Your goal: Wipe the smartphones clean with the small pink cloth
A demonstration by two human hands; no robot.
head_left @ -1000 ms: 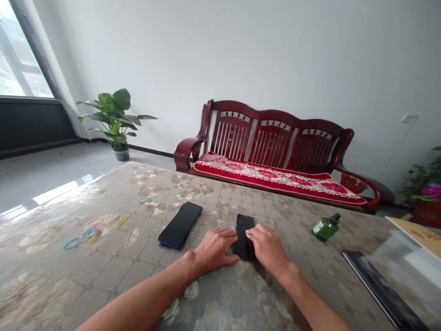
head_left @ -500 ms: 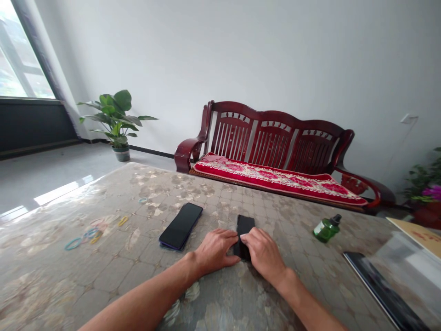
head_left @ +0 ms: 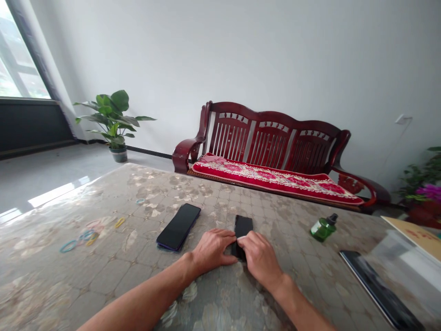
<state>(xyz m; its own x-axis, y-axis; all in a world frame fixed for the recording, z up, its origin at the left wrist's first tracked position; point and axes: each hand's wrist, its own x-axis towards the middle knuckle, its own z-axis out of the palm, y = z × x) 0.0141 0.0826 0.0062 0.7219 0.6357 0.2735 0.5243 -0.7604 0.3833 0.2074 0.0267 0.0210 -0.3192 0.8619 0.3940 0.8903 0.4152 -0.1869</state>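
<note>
A flat black rectangular piece [head_left: 244, 224] lies on the table between my hands; I cannot tell whether it is a phone or a folded cloth. My left hand [head_left: 215, 248] rests at its left edge, fingers stretched out and thumb apart, touching it. Over its right side, my right hand [head_left: 260, 255] is closed, with fingers curled and tips pressed together on the black surface. Something pale shows at those fingertips, too small to name. Left of my left hand lies a black phone [head_left: 179, 227] with a bluish edge.
Several coloured rubber bands [head_left: 86, 235] lie on the patterned tablecloth [head_left: 113, 271] at the left. A green spray bottle [head_left: 324, 228] stands on the right, near a dark flat device [head_left: 375, 285] partly under clear plastic. Beyond the table is a wooden bench [head_left: 268, 142].
The whole view has shifted slightly, with things sitting a little further left. My right fingertips have moved slightly over the black piece; my left hand stays at its edge.
</note>
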